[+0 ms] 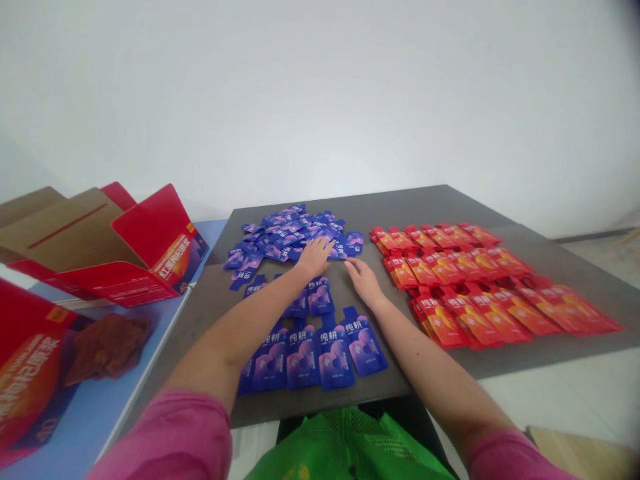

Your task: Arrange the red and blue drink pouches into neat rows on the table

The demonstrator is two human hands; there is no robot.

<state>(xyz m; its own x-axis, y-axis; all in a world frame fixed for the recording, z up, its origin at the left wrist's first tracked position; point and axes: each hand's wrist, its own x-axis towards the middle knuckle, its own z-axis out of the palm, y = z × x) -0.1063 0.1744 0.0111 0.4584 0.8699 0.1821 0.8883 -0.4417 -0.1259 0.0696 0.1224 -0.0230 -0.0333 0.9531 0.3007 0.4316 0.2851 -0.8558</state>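
Observation:
A heap of blue-purple spout pouches (pixel 280 233) lies at the far left of the dark table. My left hand (pixel 314 259) rests over the heap's near edge with its fingers stretched out. Just to its right, my right hand (pixel 365 283) has thumb and forefinger close together at the end of a blue pouch (pixel 341 251), apparently pinching it. Nearer to me, several blue pouches (pixel 303 357) lie face up in a front row. Behind them a shorter row of blue pouches (pixel 320 295) is partly hidden by my left forearm.
Overlapping rows of red-orange pouches (pixel 480 313) fill the table's (pixel 400 203) right side. On a blue surface (pixel 135 373) to the left stand an open red carton (pixel 145 233) and a second red carton (pixel 30 360), with a crumpled brown cloth (pixel 110 343) beside it.

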